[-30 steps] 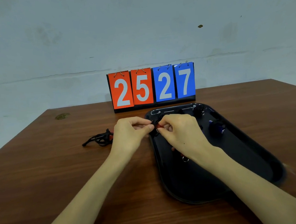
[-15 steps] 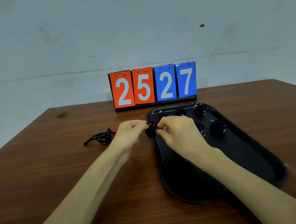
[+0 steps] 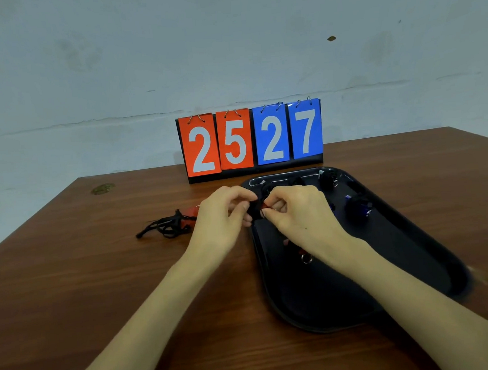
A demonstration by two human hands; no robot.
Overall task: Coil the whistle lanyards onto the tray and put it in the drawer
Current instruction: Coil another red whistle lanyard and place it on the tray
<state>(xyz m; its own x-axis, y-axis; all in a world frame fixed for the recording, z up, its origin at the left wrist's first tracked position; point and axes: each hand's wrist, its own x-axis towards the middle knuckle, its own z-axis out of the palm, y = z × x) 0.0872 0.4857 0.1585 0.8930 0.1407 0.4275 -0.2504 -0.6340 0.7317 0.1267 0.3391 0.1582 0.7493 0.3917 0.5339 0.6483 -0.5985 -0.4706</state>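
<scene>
Cord bundle (image 3: pixel 255 210), black with a red bit, sits mid-frame over the left rim of the tray (image 3: pixel 415 259). Left hand (image 3: pixel 222 215) and right hand (image 3: pixel 299 212) each pinch it with their fingertips. Looks light, limp and springy, so it will likely uncoil if released; hold across the wraps, not by a loose end. Coiled lanyards (image 3: pixel 357 205) lie at the tray's far end. Uncoiled lanyard (image 3: pixel 167 226) lies on the worktop (image 3: pixel 99 281), left of the hands.
</scene>
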